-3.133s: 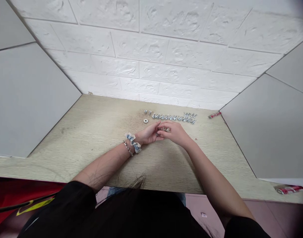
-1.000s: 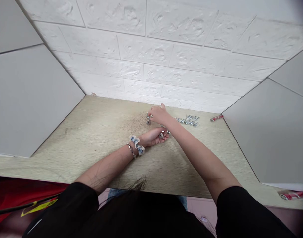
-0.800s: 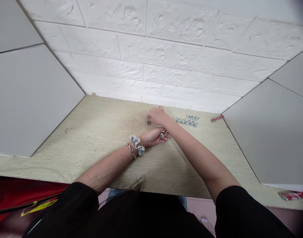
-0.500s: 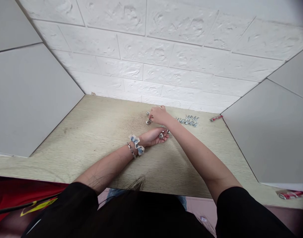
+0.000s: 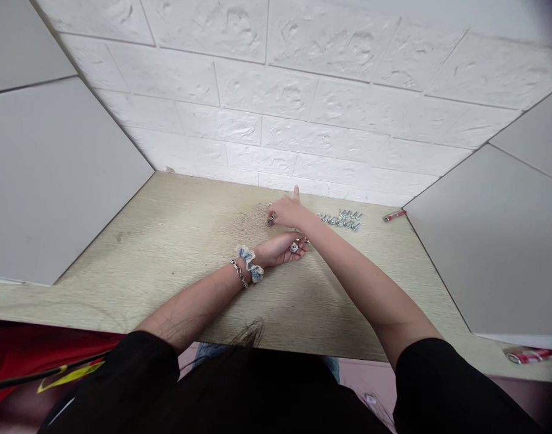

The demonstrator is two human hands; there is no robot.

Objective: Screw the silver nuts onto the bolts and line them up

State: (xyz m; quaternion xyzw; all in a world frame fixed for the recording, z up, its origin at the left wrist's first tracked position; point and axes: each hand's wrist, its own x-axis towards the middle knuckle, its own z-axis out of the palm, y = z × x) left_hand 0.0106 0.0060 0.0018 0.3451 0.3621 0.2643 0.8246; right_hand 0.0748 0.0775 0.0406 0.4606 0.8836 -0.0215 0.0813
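My left hand rests palm up on the wooden surface, its fingers curled around several silvery screws; a round washer-like head shows between them. Above and just behind it, my right hand reaches across to the left. Its fingertips close on a small metal screw with a round head, while one finger points up towards the wall. Part of another metal piece shows behind these fingertips. Right of my right wrist lies a group of silvery screws, set roughly in rows.
A white brick-patterned wall rises behind the wooden surface. Grey panels close in both sides. One red battery lies at the back right, and red cylinders lie at the front right. Dark specks mark the wood left of my right hand.
My right hand has shifted slightly left, its fingertips now covering more of the screws there, and one finger has straightened upward. My left hand has stayed in place.
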